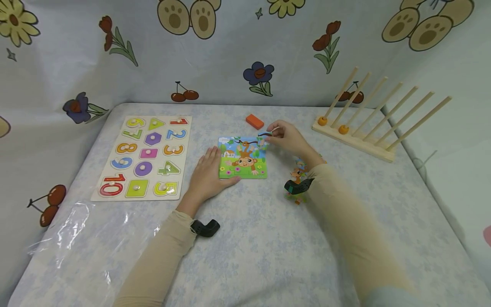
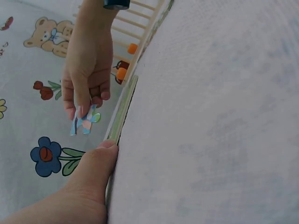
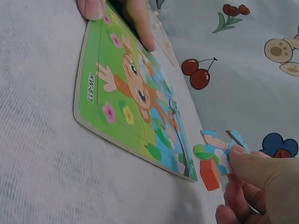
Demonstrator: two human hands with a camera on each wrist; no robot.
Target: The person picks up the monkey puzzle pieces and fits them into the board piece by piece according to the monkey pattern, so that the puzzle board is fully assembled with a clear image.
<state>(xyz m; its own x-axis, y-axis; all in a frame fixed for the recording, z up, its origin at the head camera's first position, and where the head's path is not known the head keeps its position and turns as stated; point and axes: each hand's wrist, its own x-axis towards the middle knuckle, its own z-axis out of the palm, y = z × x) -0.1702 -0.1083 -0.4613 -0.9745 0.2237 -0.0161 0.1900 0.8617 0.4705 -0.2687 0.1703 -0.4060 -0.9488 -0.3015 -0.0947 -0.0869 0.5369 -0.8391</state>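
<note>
A square monkey jigsaw puzzle point(image 1: 242, 168) lies flat on the table in its thin tray. Along its left side rests my left hand point(image 1: 209, 172), fingers straight, the thumb touching the front edge. My right hand point(image 1: 289, 138) pinches a jigsaw piece point(image 3: 216, 151) between thumb and fingers, just above the puzzle's far right corner. Blue sky, a green bush and a bit of brown branch are printed on that piece. Other puzzle pieces point(image 1: 297, 172) lie to the right, partly hidden under my right forearm and wrist camera.
An orange block point(image 1: 255, 122) lies behind the puzzle. On the left is a number-and-shape board point(image 1: 143, 175), with clear plastic wrap point(image 1: 73, 226) in front of it. At the back right stands a wooden peg rack point(image 1: 353, 138) with two orange beads point(image 1: 343, 129).
</note>
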